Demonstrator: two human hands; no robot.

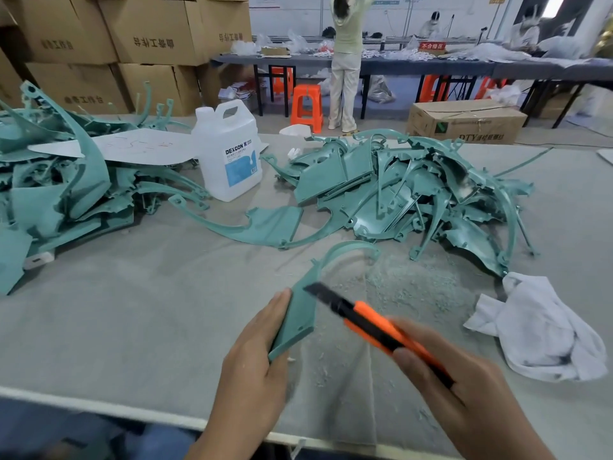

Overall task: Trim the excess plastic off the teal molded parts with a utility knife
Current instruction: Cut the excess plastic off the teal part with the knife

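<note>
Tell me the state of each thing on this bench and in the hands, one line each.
left hand: grips the teal part.
teal part: tilted, curved arm pointing away.
right hand: grips the utility knife.
utility knife: blade out, tip against the teal part; blurred.
jug: upright.
white cloth: crumpled on the table.
right teal pile: loosely heaped.
shavings: scattered on the table.

Head view, facing forward-down, near table (139, 313)
</note>
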